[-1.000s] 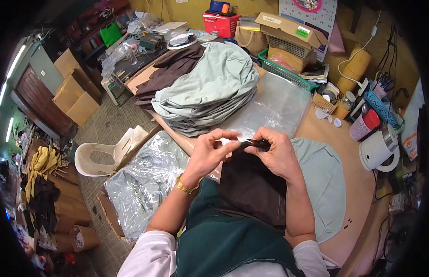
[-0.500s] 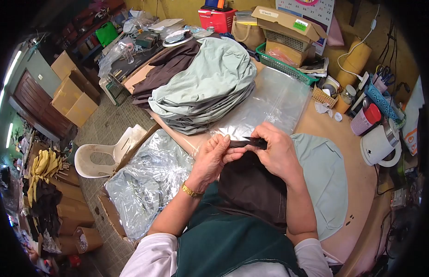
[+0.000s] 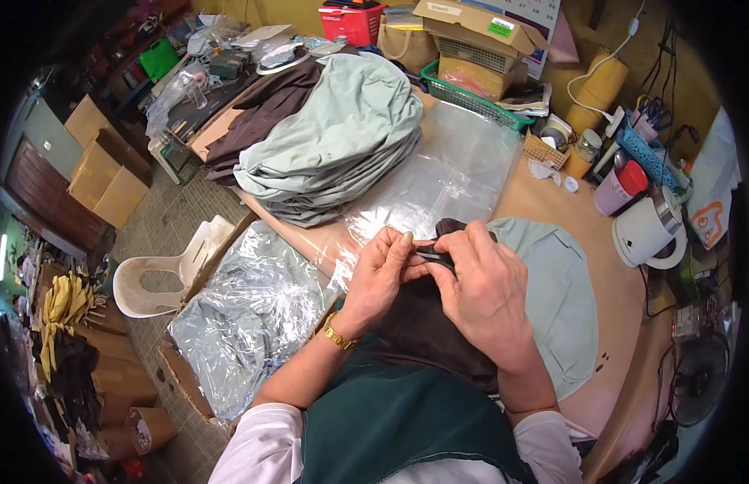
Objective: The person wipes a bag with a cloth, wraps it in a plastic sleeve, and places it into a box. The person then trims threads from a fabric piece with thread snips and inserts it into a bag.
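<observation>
Dark brown fabric [image 3: 423,323] hangs over my lap and the table edge, with a fold of it raised between my hands. My left hand [image 3: 378,270] is closed, pinching the fabric's edge between thumb and fingers. Wrapped round small black thread snips [image 3: 436,257], my right hand [image 3: 491,294] keeps their tip against that edge, close to my left fingertips. The snips are mostly covered by my fingers. To the right of my right hand, a pale green fabric piece [image 3: 556,298] lies flat on the table.
A pile of pale green fabric [image 3: 334,137] sits on the table beside brown fabric [image 3: 265,113]. Clear plastic sheets [image 3: 463,161] lie behind my hands. At left stand a plastic-lined carton [image 3: 245,323] and a white chair [image 3: 148,282]; a white kettle [image 3: 644,230] is at right.
My right hand has turned and moved in closer to my left, so less of the snips shows. A fold of brown fabric now stands up behind my fingers. The view has shifted slightly.
</observation>
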Tool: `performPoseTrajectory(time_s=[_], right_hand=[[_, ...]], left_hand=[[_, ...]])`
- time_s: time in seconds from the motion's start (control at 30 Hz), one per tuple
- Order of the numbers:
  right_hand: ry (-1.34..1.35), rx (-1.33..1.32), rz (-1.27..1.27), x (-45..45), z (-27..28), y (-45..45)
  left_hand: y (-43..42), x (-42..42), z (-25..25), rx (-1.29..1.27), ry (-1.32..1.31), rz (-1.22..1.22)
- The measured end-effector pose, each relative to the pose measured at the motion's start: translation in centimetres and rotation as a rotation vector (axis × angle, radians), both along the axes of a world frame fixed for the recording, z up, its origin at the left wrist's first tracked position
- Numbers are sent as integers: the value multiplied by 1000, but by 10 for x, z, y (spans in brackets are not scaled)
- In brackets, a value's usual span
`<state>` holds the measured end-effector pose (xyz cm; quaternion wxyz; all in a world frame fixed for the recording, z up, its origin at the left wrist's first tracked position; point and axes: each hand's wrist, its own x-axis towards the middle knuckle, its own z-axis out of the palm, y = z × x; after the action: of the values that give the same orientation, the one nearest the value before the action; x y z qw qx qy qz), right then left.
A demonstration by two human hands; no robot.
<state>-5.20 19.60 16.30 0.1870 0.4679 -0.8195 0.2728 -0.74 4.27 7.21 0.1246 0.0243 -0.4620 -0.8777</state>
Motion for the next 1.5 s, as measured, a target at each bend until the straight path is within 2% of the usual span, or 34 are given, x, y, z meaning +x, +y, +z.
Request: performPoseTrajectory(time_s=[0.23,0.33,0.4,0.47,0.53,0.6,0.67,0.73,0.8,0.83,0.9,0.97,1.0,1.03,1.13,1.23,1.33,1.43,1.5], right_hand=[[165,17,-103,2,-11,-3],[173,17,-116,2,-13,-3],[143,17,-114,1,-13,0],[112,16,-110,-4,-13,3],[-207,-183,-51,-16,-16,5],[-303,-198,-29,-41,-33,15],[-557,-127,61,-66,-57,26],[-579,-181,-36,-71,-68,29],[-636,-455,-42,-77,-77,30],[-843,-350,-153,-76,-71,33],[-850,-414,-81,-79,-86,31],[-845,-473,5,-80,-91,24],[-788,-434,-39,-76,-92,18],[-731,-395,-81,-73,-93,14],[-651,-317,-152,-88,-129,10],[-604,-207,-162,-92,-141,10],[-483,-187,-165,-93,-140,10],[-489,-281,-75,-93,-123,-7],[-514,-255,-48,-90,-104,-29]], left_hand=[[17,-1,5,-211,-20,104],[22,0,7,-265,-6,132],[20,0,1,-421,14,146],[24,2,4,-386,16,127],[24,2,5,-354,17,109],[17,4,7,-188,27,64],[-6,9,11,-393,36,116],[-36,16,18,-647,-4,415],[-42,29,42,-737,234,836],[-39,38,65,-767,463,950],[-19,70,114,-714,561,1182],[-14,84,145,-889,1091,1126],[0,93,158,-551,1272,796],[12,100,169,-681,1169,1095],[14,102,182,-635,1298,1069],[12,106,184,-630,1333,1066],[12,111,187,-634,1356,1069],[14,111,188,-654,1385,1073],[16,110,191,-657,1416,1067]])
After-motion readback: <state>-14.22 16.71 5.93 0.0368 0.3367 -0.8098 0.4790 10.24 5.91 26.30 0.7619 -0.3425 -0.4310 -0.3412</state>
